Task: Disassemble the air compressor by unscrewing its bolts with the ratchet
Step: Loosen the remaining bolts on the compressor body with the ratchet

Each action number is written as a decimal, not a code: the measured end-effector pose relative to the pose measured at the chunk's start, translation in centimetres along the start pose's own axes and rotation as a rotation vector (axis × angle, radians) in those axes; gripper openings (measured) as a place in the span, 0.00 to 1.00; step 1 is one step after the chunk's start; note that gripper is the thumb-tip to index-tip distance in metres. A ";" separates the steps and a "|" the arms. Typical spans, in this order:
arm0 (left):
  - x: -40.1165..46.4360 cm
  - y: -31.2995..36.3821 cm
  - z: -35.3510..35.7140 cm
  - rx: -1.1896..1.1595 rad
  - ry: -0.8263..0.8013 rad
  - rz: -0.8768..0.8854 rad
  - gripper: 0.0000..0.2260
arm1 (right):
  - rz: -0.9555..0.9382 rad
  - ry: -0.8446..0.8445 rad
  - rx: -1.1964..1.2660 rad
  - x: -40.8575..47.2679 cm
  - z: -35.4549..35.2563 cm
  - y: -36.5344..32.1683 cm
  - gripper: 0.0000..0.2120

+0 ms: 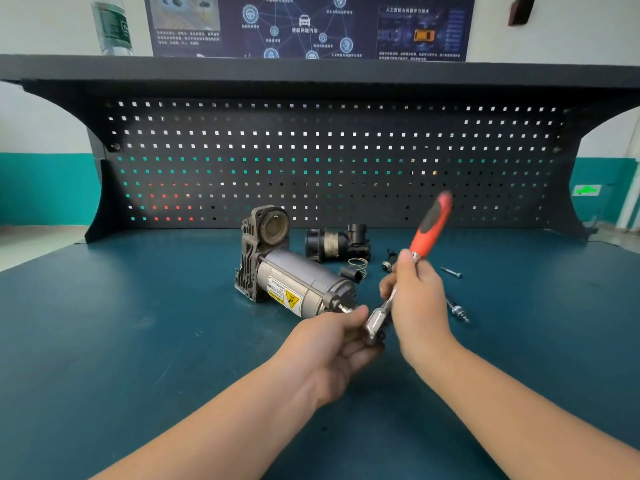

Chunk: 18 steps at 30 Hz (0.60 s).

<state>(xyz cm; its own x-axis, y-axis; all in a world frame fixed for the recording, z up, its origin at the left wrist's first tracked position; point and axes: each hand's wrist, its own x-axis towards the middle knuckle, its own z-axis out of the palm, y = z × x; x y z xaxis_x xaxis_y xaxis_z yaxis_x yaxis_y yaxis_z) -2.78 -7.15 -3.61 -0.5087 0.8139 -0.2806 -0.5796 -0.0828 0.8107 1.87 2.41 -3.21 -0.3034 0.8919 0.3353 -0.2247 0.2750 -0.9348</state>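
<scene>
1. At far left on the top shelf, a clear plastic bottle with a green label, standing upright.
2. Left of centre on the teal workbench, the air compressor lying on its side: finned dark head with an open round bore toward the pegboard, silver motor can with a yellow warning label pointing toward the hands.
3. Just behind and to the right of it, a detached black cylindrical part lying on its side, with a small wire spring in front of it.
4. Below centre, the left hand, palm turned up, fingers curled round the chrome head of the ratchet, thumb lying over the top beside the motor's end shaft; whether the head sits on a bolt cannot be told.
5. Just to the right, the right hand, back toward the camera, fingers pressed together and closed round the ratchet's metal shank just below the red-and-black grip, which tilts up and to the right, blurred.
6. Right of the hands, loose pieces on the bench: a small dark fitting near the spring, a long bolt farther back, and a second bolt nearer, apart from each other.
</scene>
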 end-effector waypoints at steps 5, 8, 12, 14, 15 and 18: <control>0.1 -0.1 -0.1 0.025 0.006 0.006 0.03 | 0.728 0.043 0.354 0.6 0.1 1.6 0.14; 0.2 -0.1 -0.2 0.035 0.004 0.010 0.04 | 0.429 0.040 0.195 0.6 0.3 1.4 0.14; 0.0 -0.1 -0.1 0.015 0.005 0.023 0.04 | -0.294 -0.053 -0.037 -0.4 -0.3 -0.1 0.14; -0.2 -0.1 0.0 0.014 -0.007 0.029 0.06 | -0.643 -0.162 -0.178 -1.2 -0.6 -0.7 0.10; -0.3 -0.1 0.0 0.013 -0.022 0.033 0.08 | -0.830 -0.207 -0.265 -1.5 -0.7 -1.0 0.07; -0.7 0.0 -0.4 -0.041 -0.071 0.049 0.16 | -1.337 -0.288 -0.500 -2.4 -0.6 -1.4 0.10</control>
<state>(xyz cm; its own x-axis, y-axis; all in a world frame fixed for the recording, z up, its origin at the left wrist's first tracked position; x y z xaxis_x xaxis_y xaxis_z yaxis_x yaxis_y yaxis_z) -2.69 -7.90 -3.58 -0.4915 0.8468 -0.2033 -0.5816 -0.1454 0.8004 3.48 0.16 -2.79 -0.3155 -0.2096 0.9255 -0.1616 0.9729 0.1652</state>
